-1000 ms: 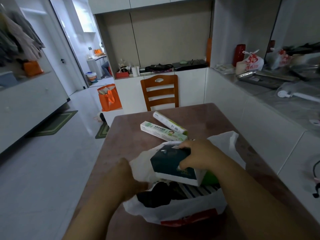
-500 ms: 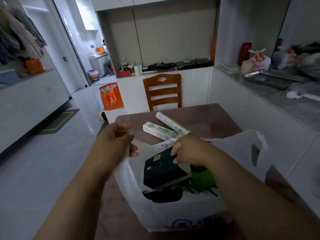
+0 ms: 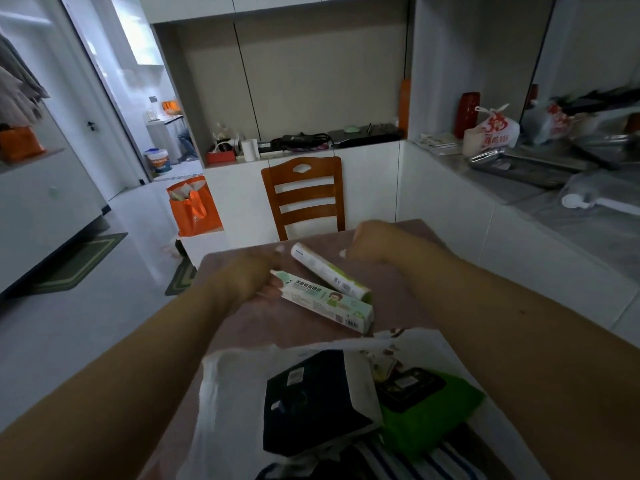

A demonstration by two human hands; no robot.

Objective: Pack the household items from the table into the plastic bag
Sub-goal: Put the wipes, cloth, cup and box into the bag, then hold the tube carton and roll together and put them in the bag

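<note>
A white plastic bag (image 3: 225,410) lies open on the brown table (image 3: 408,306) in front of me. In it are a dark blue box (image 3: 311,410), a green pack (image 3: 429,414) and a striped item (image 3: 415,462). Beyond the bag lie two long toothpaste boxes. My left hand (image 3: 249,278) is closed on the left end of the nearer green-and-white box (image 3: 329,303). The farther white box (image 3: 325,270) lies just behind it. My right hand (image 3: 377,244) hovers to the right of that box with fingers curled, touching nothing.
A wooden chair (image 3: 304,195) stands at the table's far edge. An orange bag (image 3: 194,209) sits on the floor to the left. A white counter (image 3: 450,209) runs close along the table's right side, with a tied bag (image 3: 495,129) and metal trays on it.
Both hands have left the bag and reached forward to the toothpaste boxes. The dark blue box now rests inside the bag, which has dropped back onto the table.
</note>
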